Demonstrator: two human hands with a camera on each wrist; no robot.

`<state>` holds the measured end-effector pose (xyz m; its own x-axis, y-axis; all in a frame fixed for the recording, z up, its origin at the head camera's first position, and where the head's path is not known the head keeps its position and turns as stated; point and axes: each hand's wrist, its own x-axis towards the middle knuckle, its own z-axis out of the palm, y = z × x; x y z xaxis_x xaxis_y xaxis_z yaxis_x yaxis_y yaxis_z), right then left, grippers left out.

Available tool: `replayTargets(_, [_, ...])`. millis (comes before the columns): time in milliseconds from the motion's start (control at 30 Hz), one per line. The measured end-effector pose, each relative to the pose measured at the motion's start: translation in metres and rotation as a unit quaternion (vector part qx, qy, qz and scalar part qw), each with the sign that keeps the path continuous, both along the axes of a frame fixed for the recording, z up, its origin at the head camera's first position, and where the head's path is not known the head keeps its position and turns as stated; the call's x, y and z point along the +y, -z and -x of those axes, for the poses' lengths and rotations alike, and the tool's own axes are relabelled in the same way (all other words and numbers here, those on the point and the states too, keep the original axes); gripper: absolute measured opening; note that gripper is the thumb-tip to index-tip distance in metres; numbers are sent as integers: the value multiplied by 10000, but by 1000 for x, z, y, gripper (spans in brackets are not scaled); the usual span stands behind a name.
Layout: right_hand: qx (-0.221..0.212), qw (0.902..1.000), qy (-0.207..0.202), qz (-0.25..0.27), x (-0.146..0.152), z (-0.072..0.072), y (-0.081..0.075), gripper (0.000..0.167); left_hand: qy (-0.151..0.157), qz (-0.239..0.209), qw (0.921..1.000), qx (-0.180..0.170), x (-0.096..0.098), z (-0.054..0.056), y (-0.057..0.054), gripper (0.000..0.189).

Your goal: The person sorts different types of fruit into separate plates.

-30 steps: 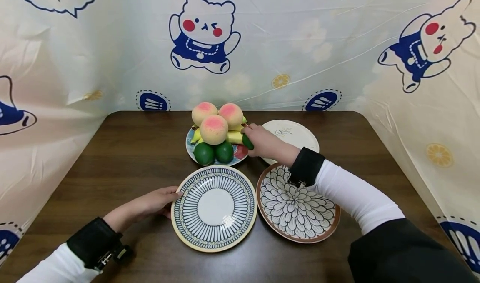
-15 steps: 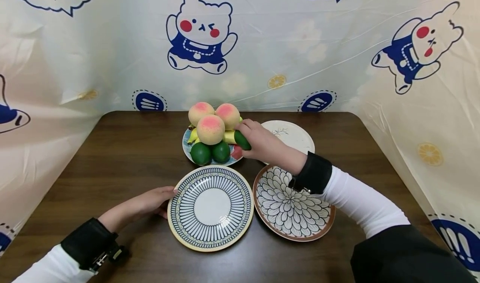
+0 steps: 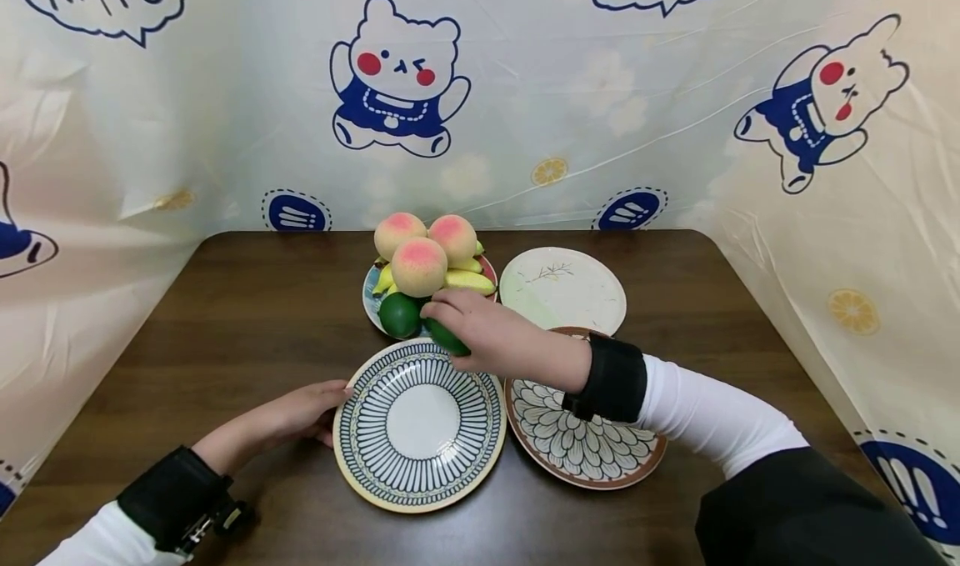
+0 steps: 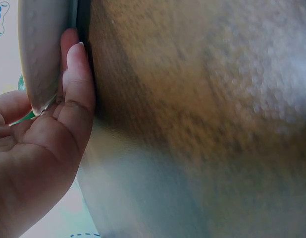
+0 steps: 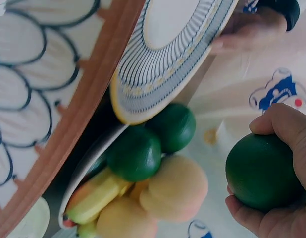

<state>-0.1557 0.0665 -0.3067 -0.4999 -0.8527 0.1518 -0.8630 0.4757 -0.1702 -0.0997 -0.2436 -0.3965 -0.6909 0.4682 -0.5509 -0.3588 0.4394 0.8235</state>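
Note:
My right hand (image 3: 483, 328) holds a round, dark green fruit (image 5: 262, 171) between thumb and fingers. In the head view this fruit overlaps the far rim of a plate with blue radiating stripes (image 3: 423, 420). My left hand (image 3: 303, 412) grips that plate's left rim, thumb on top; the left wrist view shows the fingers (image 4: 77, 84) under it. Behind, a colourful plate (image 3: 371, 293) bears three peaches (image 3: 418, 267), bananas (image 3: 468, 281) and two more green fruits (image 5: 134, 154). My right hand hides most of one of these in the head view.
A brown-rimmed plate with a petal pattern (image 3: 592, 445) lies right of the striped plate, partly under my right forearm. Behind it sits a pale plate with a twig design (image 3: 562, 287). A printed cloth (image 3: 525, 116) hangs behind the wooden table (image 3: 247, 316).
My right hand has carried the green fruit from the right side of the fruit plate leftward and nearer, to the striped plate's far rim. My left hand keeps its grip on that plate.

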Motion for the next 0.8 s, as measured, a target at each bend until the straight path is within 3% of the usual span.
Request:
replayTargets(267, [-21, 9950, -740, -673, -17, -22, 10, 65, 21, -39, 10000, -12, -3, -1, 2, 53])
replayTargets(500, [243, 9800, -1528, -1254, -35, -43, 19, 59, 76, -240, 9997, -43, -2, 0, 3, 57])
replayTargets(800, [185, 9632, -1997, -1787, -45, -63, 39, 56, 9, -35, 10000, -46, -1, -2, -1, 60])
